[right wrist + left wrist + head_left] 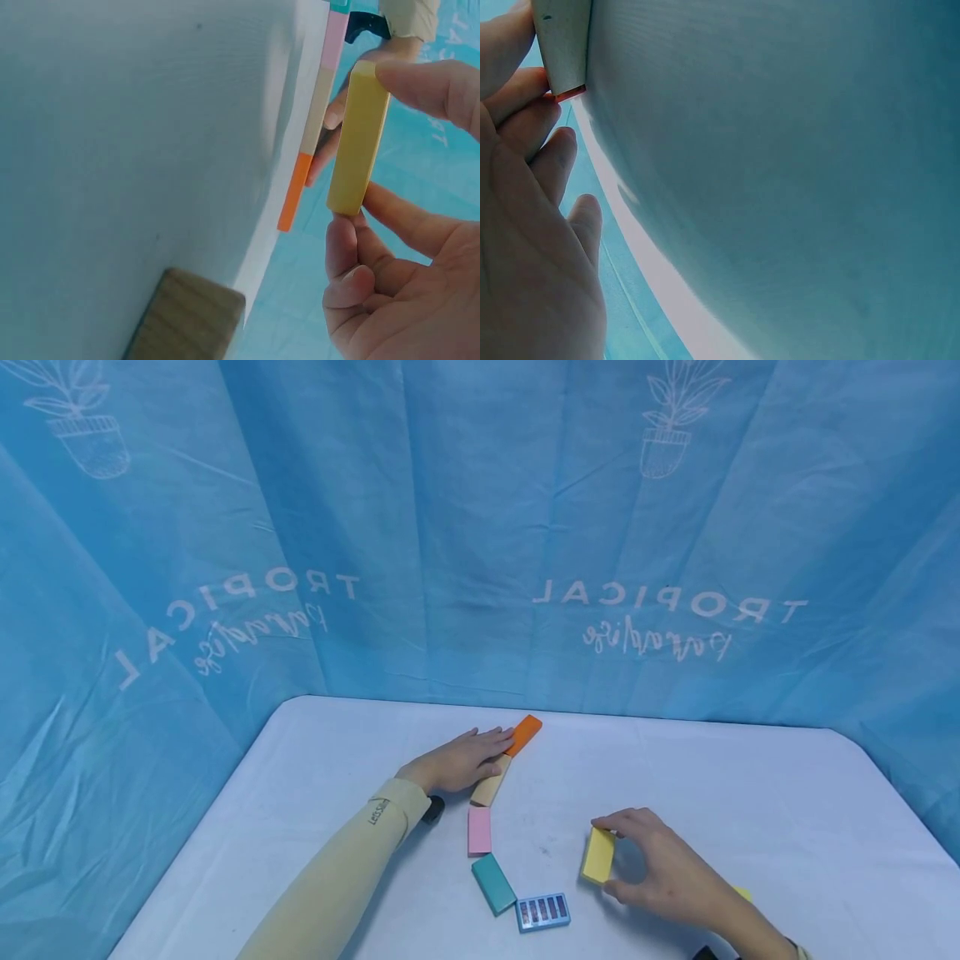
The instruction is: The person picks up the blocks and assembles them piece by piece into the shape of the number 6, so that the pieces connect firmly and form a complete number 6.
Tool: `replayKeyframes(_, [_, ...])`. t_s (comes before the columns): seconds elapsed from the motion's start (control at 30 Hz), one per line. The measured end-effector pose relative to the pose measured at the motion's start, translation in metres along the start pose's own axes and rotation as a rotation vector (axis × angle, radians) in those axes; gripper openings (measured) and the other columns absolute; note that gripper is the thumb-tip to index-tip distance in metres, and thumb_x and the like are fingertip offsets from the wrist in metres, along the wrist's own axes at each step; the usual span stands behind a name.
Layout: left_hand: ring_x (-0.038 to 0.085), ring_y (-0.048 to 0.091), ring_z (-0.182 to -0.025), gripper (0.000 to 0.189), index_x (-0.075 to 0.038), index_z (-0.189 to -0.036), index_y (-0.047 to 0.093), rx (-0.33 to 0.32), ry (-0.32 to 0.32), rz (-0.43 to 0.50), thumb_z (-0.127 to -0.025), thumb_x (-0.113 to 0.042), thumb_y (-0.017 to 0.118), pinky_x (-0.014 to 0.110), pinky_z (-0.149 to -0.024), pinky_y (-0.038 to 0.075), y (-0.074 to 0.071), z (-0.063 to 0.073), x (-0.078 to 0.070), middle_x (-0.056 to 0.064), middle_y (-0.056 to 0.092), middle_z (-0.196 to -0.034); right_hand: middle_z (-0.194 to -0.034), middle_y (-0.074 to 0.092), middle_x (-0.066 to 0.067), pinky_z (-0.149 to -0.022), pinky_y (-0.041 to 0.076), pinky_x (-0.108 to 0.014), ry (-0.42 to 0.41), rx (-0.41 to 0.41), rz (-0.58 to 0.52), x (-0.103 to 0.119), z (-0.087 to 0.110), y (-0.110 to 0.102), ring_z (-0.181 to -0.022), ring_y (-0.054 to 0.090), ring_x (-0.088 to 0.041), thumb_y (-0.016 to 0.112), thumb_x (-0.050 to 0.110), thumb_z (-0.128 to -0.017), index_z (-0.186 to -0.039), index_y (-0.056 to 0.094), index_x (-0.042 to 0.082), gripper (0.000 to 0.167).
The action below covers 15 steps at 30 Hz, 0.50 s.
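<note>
Left hand (453, 762): fingers straight, slightly spread, no grip seen; fingertips at orange rectangular block (525, 733), thumb at bare-wood rectangular block (489, 783).
Pink rectangular block (479, 832): lies on white desk (712, 793), end to end with bare-wood one.
Teal rectangular block (493, 883): angled, just beside pink's near end.
Light-blue rectangular block with dark-barred top (543, 912): near end of curved row, meets teal at a corner.
Yellow rectangular block (598, 857): right of row, apart from it, in the right hand; desk contact, can't tell.
Right hand (660, 864): fingers narrowed to a pinch, thumb one end of yellow, fingers the other.
Yellow patch (742, 893): mostly hidden behind right forearm (738, 927), can't identify.
Step in hand: likely positioning yellow to extend row.
Next move: probably calls for turning yellow toward light-blue's free end, setting it down without nudging neighbours; left hand light on far end.
</note>
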<state>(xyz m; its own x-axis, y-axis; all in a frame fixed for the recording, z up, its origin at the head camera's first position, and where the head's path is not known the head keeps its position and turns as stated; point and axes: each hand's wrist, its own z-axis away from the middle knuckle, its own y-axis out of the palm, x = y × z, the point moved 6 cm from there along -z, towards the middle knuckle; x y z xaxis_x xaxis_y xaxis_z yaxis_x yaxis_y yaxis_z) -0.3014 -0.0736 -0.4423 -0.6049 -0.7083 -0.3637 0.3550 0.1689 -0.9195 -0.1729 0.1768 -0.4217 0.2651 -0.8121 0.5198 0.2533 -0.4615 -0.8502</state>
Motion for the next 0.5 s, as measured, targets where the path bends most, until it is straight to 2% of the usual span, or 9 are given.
replayKeyframes(0.5, [0.016, 0.013, -0.154, 0.059, -0.012, -0.16, 0.027, -0.001, -0.003, 0.001, -0.109, -0.036, 0.042, 0.039, -0.125, 0.01, 0.0, -0.001, 0.001, 0.0, 0.018, -0.167, -0.127, 0.057, 0.008, -0.102, 0.05, -0.049, -0.036, 0.078, 0.006, 0.004, -0.002, 0.013, -0.118, 0.054, -0.015, 0.088, 0.031, -0.073, -0.132, 0.064, 0.019, 0.064])
